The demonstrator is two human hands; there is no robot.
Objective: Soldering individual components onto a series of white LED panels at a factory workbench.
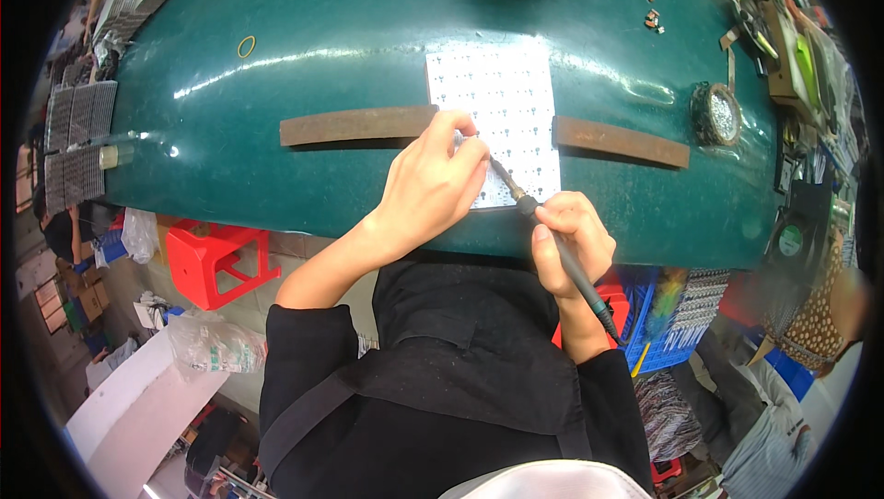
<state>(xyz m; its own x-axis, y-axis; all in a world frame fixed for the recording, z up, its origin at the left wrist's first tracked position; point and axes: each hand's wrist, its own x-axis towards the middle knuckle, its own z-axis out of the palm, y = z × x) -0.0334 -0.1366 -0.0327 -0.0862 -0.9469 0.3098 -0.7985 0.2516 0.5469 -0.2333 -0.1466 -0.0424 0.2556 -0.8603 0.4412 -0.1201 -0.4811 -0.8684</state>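
Note:
A white panel [493, 85] printed with rows of small dark marks, like a circuit board sheet, lies on the green table. My right hand [575, 237] grips a soldering iron [577, 276] by its dark handle, its metal tip slanting up and left over the panel. Close to that tip, my left hand [433, 177] is pinched at the panel's left part. Something small and shiny shows at its fingertips, too small to name. Brown flat bars flank the panel: the left bar [354, 125] reaches my left hand, the right bar [622, 141] sits by the panel's right edge.
At the right stands a round dark tin [715, 114] with silvery contents. Small loose parts [652, 20] and a rubber band [247, 46] lie farther back. Stacked grey panels [81, 117] line the left side. A red stool [207, 264] and a blue crate [658, 315] stand below the table edge.

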